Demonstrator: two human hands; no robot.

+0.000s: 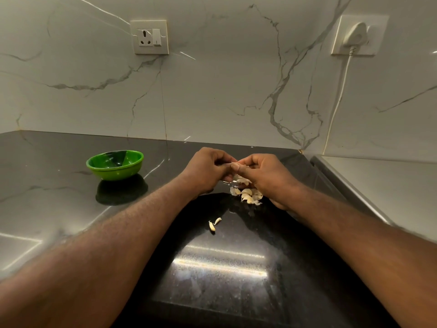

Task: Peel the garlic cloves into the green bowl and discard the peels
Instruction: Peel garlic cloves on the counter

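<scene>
Both my hands meet above the black counter, pinching one garlic clove (pixel 235 165) between their fingertips. My left hand (pixel 208 171) holds it from the left, my right hand (pixel 262 176) from the right, thumb against it. Under my right hand lies a small pile of garlic cloves and papery peels (pixel 247 194). Two loose cloves (pixel 214 224) lie nearer to me on the counter. The green bowl (pixel 115 165) stands to the left of my hands; nothing shows inside it.
The glossy black counter (pixel 222 263) runs back to a marble wall with a socket (pixel 150 37). At the right a plug with a white cord (pixel 340 91) hangs down. A steel surface (pixel 378 183) borders the counter on the right.
</scene>
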